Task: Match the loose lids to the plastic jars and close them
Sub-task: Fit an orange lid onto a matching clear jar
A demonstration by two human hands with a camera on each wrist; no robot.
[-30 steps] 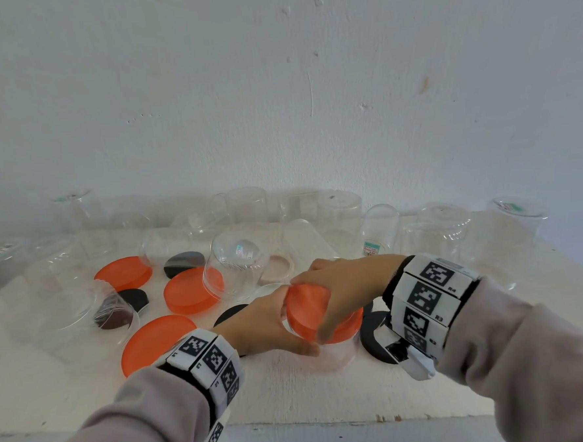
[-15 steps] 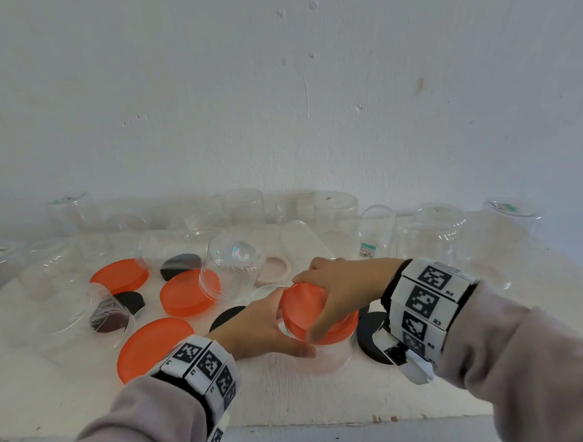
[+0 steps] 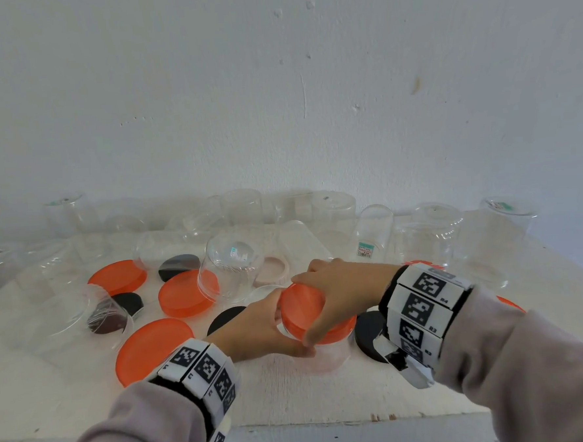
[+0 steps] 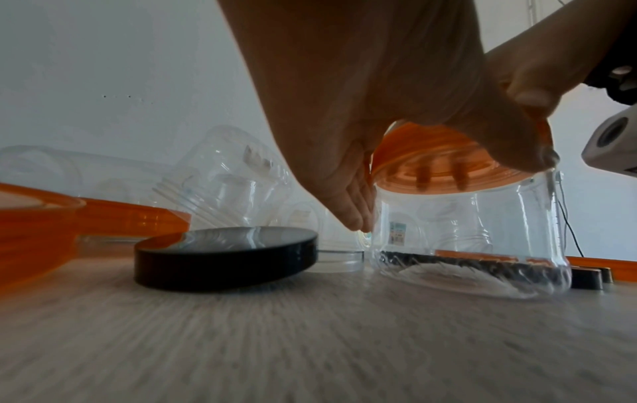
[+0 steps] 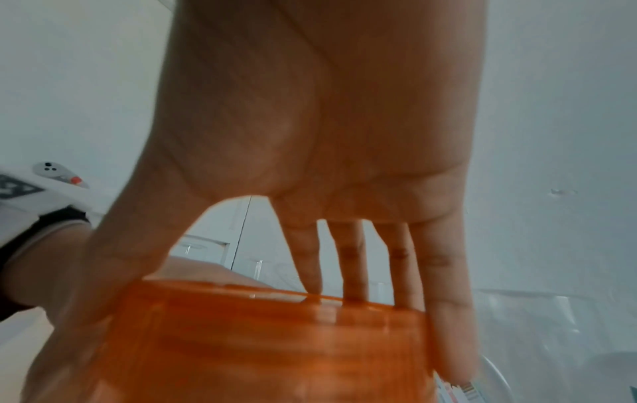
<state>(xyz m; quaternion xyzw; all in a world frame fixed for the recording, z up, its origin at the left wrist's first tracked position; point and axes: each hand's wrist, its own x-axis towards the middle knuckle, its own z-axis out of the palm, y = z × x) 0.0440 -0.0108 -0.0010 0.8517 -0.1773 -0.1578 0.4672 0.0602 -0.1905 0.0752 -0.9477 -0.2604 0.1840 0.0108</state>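
A small clear plastic jar (image 3: 329, 355) (image 4: 475, 231) stands near the front of the white table (image 3: 311, 397). An orange lid (image 3: 304, 310) (image 4: 444, 155) (image 5: 262, 343) sits on its mouth. My right hand (image 3: 329, 297) (image 5: 310, 163) comes from above, fingers and thumb curled round the lid's rim. My left hand (image 3: 256, 332) (image 4: 348, 136) grips the jar's side just under the lid, thumb toward me, fingers on the far side.
Several loose orange lids (image 3: 154, 348) (image 3: 187, 294) (image 3: 117, 277) and black lids (image 3: 370, 332) (image 4: 226, 256) lie around the jar. A pale pink lid (image 3: 274, 268) is behind. Many empty clear jars (image 3: 231, 265) stand or lie toward the wall. The table's front edge is close.
Both hands stay on the same jar and lid in the same place. The right hand's fingers have shifted slightly round the lid.
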